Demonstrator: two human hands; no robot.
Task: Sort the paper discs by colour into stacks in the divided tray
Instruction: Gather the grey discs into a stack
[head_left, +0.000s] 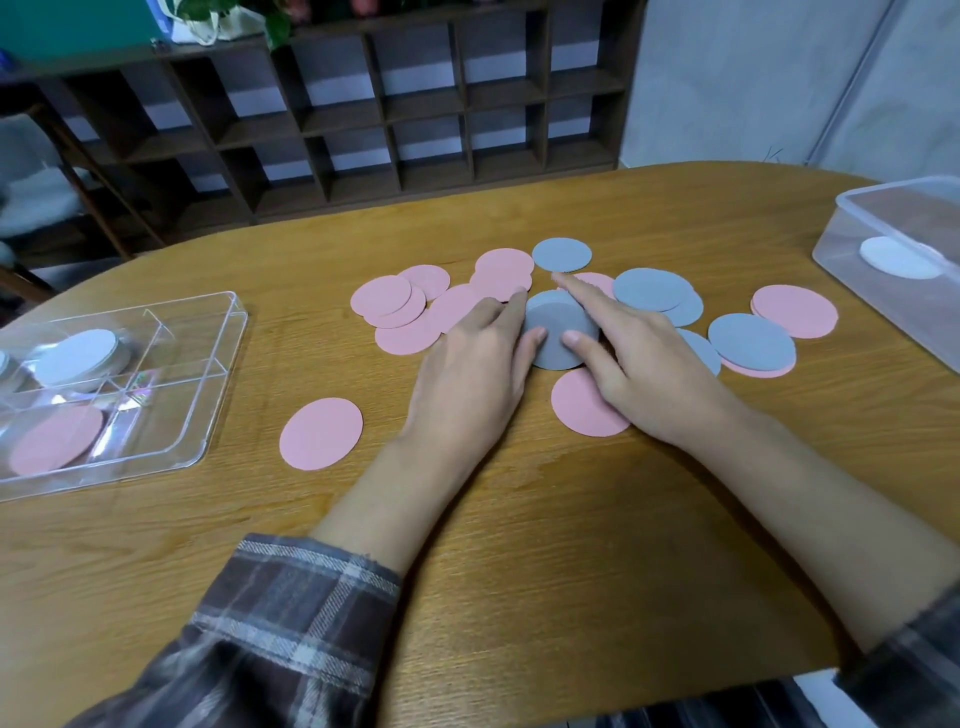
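Pink and grey paper discs lie scattered across the middle of the wooden table. Both hands flank a small stack of grey discs (557, 338): my left hand (475, 364) touches its left edge with thumb and forefinger, and my right hand (631, 358) touches its right edge, forefinger stretched along the far side. A pink disc (584, 405) lies partly under my right hand. One lone pink disc (321, 434) sits nearer the clear divided tray (208, 410) at left. The tray holds white discs (78, 356) in a far compartment and a pink disc (57, 439) in a near one.
A clear plastic box (883, 208) with a white disc (898, 257) inside stands at the right table edge. A dark wooden shelf unit (363, 104) runs behind the table. The table's rounded front edge lies close to my sleeves.
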